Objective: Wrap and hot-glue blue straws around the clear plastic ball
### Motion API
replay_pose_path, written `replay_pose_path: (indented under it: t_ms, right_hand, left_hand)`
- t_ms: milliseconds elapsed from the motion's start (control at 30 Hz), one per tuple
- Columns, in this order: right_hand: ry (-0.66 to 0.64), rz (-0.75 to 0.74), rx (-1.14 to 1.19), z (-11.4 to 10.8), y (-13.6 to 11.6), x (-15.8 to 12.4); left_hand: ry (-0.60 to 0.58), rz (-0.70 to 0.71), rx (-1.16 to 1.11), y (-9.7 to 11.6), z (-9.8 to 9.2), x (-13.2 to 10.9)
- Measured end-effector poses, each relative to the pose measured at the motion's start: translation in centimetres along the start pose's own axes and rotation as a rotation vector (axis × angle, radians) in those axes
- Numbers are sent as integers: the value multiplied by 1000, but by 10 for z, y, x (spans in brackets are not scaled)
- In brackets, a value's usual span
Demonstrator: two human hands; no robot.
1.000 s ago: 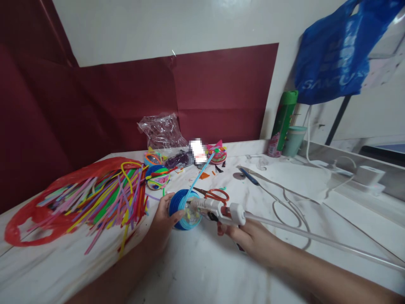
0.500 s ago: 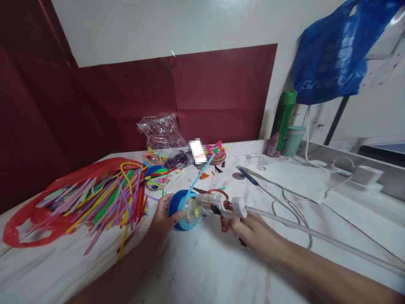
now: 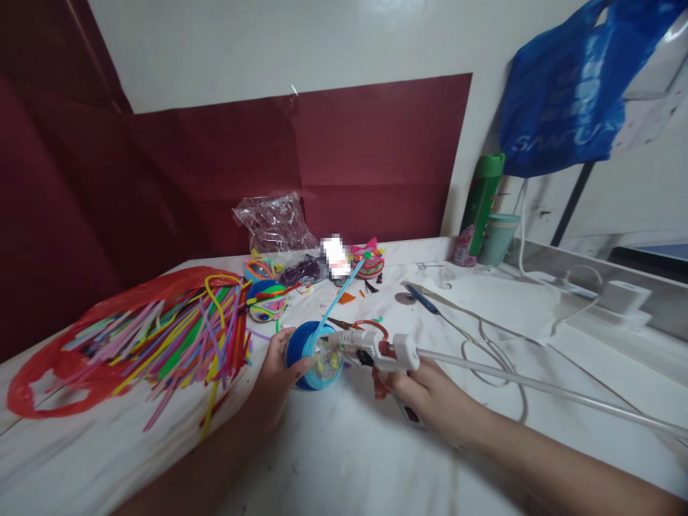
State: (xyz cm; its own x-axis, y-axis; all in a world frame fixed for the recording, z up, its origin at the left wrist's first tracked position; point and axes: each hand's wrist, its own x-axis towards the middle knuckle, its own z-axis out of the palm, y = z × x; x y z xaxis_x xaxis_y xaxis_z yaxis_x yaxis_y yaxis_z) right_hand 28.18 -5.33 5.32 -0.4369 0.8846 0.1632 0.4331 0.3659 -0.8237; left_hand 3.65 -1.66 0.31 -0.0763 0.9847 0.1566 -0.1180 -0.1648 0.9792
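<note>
My left hand [image 3: 280, 371] grips a round ball [image 3: 302, 357] wrapped in dark and light blue pipe cleaners, its clear plastic side turned to the right. A light blue pipe cleaner [image 3: 342, 290] sticks up from it. My right hand [image 3: 416, 383] is closed round the handle of a white hot glue gun [image 3: 370, 347], whose nozzle is at the upper edge of the ball's clear part; whether it touches I cannot tell. A long glue stick [image 3: 516, 376] runs out of the gun's back. Orange-handled scissors [image 3: 379, 328] lie partly hidden behind the gun.
A red plastic bag [image 3: 40, 401] with many coloured pipe cleaners [image 3: 177, 337] lies at left. Decorated balls [image 3: 267, 301], a crinkled clear bag [image 3: 274, 222] and a blue cutter [image 3: 422, 297] are behind. Cables [image 3: 499, 351], a green can [image 3: 484, 204] and a cup [image 3: 499, 240] are at right.
The glue gun's nozzle has shifted slightly left over the ball, and the back end of the glue stick has swung up a little. The left hand keeps its hold on the ball.
</note>
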Motion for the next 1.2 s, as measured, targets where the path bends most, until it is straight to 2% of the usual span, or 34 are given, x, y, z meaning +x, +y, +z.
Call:
replay_pose_path:
  t_ms: [133, 300, 533, 733, 900, 1033, 1200]
  right_hand:
    - [27, 25, -2, 1, 1, 1]
    - [5, -13, 12, 1, 0, 0]
    - [65, 122, 17, -2, -6, 1]
    - [31, 56, 71, -2, -8, 1]
    - [61, 97, 62, -3, -8, 2]
    - [37, 62, 65, -5, -11, 2]
    - [70, 145, 89, -5, -13, 1]
  left_hand:
    - [9, 11, 15, 1, 0, 1]
    - [5, -9, 25, 3, 2, -2]
    - [31, -4, 18, 4, 3, -1]
    - [-8, 24, 20, 3, 2, -1]
    - [5, 29, 34, 1, 1, 0]
    - [-5, 29, 26, 3, 2, -1]
    - [5, 14, 15, 6, 3, -1]
